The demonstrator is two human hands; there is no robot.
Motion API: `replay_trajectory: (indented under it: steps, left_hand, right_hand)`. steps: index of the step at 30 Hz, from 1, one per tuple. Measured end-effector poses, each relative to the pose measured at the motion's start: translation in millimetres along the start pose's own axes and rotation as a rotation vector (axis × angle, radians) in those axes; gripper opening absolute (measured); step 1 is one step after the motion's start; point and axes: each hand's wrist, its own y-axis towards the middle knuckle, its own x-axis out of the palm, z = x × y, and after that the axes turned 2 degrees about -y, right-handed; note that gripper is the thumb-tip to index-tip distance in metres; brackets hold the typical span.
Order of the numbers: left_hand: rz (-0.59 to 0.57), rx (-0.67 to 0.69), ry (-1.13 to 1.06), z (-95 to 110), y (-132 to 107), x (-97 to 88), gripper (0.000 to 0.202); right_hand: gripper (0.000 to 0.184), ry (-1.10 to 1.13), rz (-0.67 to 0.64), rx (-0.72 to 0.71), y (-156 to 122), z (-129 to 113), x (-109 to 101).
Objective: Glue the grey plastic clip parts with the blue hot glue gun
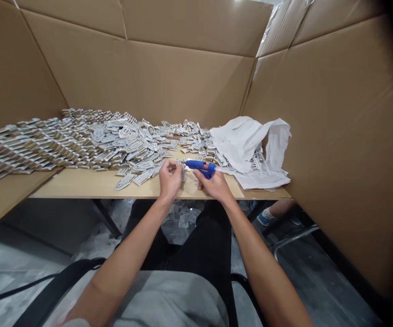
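Note:
My right hand (216,184) is wrapped around a blue hot glue gun (196,164), with a pale glue stick coming out of its back end. Its nozzle points left, at the small grey flat piece (183,171) pinched in my left hand (169,178). Whether the nozzle touches the piece I cannot tell. Both hands are just above the front edge of the wooden table (90,184). A loose pile of similar grey and white pieces (138,141) with pointed, rounded ends lies behind and left of my hands.
Overlapping rows of pieces (29,145) cover the left side. Crumpled white paper (240,136) lies over more pieces at the right. Cardboard walls (189,77) enclose the back and sides. Below the table, a person's foot in a blue shoe (263,219) shows at the right.

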Motion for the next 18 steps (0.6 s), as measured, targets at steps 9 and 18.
replay_trajectory:
  steps: [9, 18]
  left_hand:
    - [0.044, -0.021, 0.034, 0.4, 2.2, 1.2, 0.015]
    - [0.029, -0.008, 0.309, 20.0, 19.5, -12.9, 0.008]
  right_hand:
    - [0.039, -0.241, 0.173, -0.311, 2.3, 0.9, 14.2]
    - [0.050, 0.270, 0.269, 0.061, 5.8, 3.7, 13.1]
